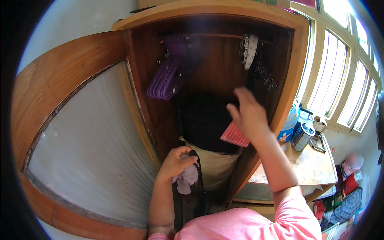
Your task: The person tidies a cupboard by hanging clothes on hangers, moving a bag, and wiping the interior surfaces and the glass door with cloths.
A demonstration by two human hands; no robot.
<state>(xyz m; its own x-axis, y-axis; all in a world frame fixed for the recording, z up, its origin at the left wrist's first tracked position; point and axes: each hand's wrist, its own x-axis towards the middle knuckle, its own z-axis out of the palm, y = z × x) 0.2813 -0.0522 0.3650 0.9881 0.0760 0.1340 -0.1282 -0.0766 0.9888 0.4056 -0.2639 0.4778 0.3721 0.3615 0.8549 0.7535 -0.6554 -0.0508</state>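
My left hand (177, 162) grips a crumpled pale lavender cloth (187, 178) and a black strap (200, 177), low in front of an open wooden wardrobe (216, 63). Inside it, my right hand (250, 117) is raised on the right side, blurred, with thumb and forefinger apart. A red-and-white striped cloth (235, 135) shows behind and below that palm; whether the hidden fingers hold it is unclear. Between both hands, a large black bundle (207, 123) rests on top of a cream fabric bag or sack (213, 165).
Purple hangers (165, 78) hang from the rail, with a spotted strip (251, 52) farther right. The glazed door (90, 144) stands open at left. At right, a table (303, 165) bears a metal can (303, 136) and a blue bag (289, 123). Another person (349, 180) appears beyond.
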